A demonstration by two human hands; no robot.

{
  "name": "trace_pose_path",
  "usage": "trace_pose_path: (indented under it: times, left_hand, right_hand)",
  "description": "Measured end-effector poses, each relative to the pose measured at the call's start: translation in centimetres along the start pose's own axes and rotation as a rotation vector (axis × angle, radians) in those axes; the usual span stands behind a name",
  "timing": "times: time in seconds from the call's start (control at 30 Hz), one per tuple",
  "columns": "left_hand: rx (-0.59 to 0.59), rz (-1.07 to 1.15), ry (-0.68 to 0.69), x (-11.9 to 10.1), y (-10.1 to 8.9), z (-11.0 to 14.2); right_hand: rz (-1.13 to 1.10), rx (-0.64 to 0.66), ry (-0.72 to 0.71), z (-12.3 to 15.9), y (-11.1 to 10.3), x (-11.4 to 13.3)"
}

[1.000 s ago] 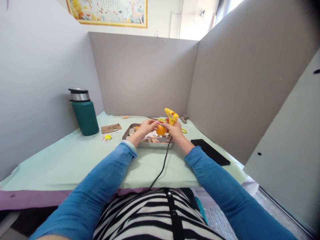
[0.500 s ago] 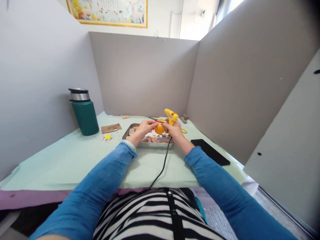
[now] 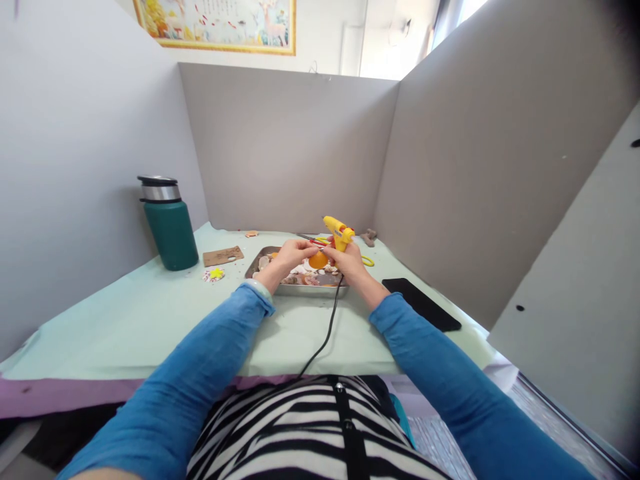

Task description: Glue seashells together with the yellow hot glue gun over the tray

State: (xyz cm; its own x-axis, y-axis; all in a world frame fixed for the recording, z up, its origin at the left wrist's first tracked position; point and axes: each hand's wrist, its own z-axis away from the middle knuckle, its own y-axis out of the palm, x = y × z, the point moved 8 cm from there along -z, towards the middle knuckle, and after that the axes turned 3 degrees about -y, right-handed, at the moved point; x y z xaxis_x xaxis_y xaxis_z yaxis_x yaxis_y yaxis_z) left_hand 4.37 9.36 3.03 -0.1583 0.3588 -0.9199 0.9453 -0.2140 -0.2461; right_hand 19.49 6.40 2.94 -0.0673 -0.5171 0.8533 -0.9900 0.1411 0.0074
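Over a metal tray (image 3: 310,291) of shells and small pieces, my left hand (image 3: 290,259) pinches the edge of an orange, fan-like piece (image 3: 319,261), which looks like a shell. My right hand (image 3: 351,259) is wrapped round a yellow hot glue gun (image 3: 339,231), its nozzle pointing up and to the left. The right thumb and fingertips also meet the orange shell's upper right edge. From the gun's grip a black cord (image 3: 327,333) runs down over the table's front edge. The fingertips partly hide the top of the shell.
A green bottle (image 3: 171,233) stands at the left, with a brown cardboard piece (image 3: 223,256) and a yellow star decoration (image 3: 216,273) beside it. Yellow-handled scissors (image 3: 368,261) lie behind the tray. At the right is a black flat slab (image 3: 423,304). Grey partitions (image 3: 290,153) enclose the table.
The glue gun has shifted slightly left and down, its nozzle with it. The orange shell has moved a little left and tilted slightly between my hands.
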Motion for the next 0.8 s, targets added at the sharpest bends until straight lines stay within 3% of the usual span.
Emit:
trace_pose_path:
  times: [0.2, 0.57, 0.8]
  left_hand:
    - [-0.014, -0.031, -0.011, 0.1, -0.1, 0.0]
    - [-0.034, 0.026, -0.017, 0.3, 0.0, -0.3]
    - [-0.09, -0.064, 0.016, -0.4, -0.5, 0.0]
  right_hand:
    - [0.074, 0.049, -0.03, -0.1, 0.3, 0.2]
    - [-0.06, -0.064, 0.074, -0.1, -0.4, -0.7]
    - [-0.03, -0.006, 0.051, 0.1, 0.0, -0.2]
